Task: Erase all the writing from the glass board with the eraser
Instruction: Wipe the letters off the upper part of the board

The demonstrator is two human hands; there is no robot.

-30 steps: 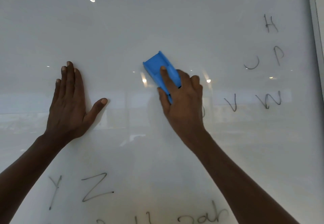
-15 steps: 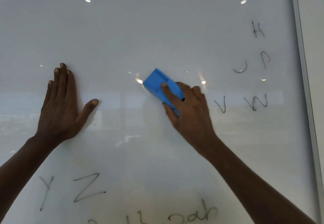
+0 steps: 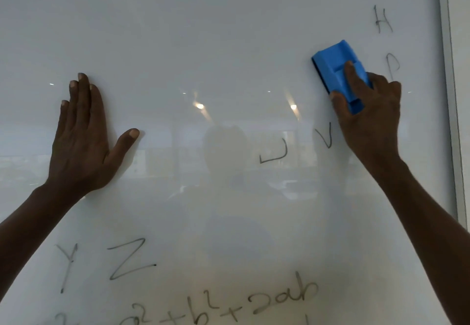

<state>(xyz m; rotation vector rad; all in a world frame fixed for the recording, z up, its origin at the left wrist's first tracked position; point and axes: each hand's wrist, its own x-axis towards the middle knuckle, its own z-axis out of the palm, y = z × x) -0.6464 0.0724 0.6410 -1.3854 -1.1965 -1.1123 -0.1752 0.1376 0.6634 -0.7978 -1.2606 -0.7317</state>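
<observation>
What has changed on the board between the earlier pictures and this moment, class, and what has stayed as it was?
The right hand has carried the blue eraser rightward and up, from mid-board to just beside the P. The curved letter left of the P no longer shows; the W cannot be seen either, perhaps hidden by the hand. The grip is unchanged. The left hand stays flat on the glass board, and H, V, Y and Z remain.
</observation>
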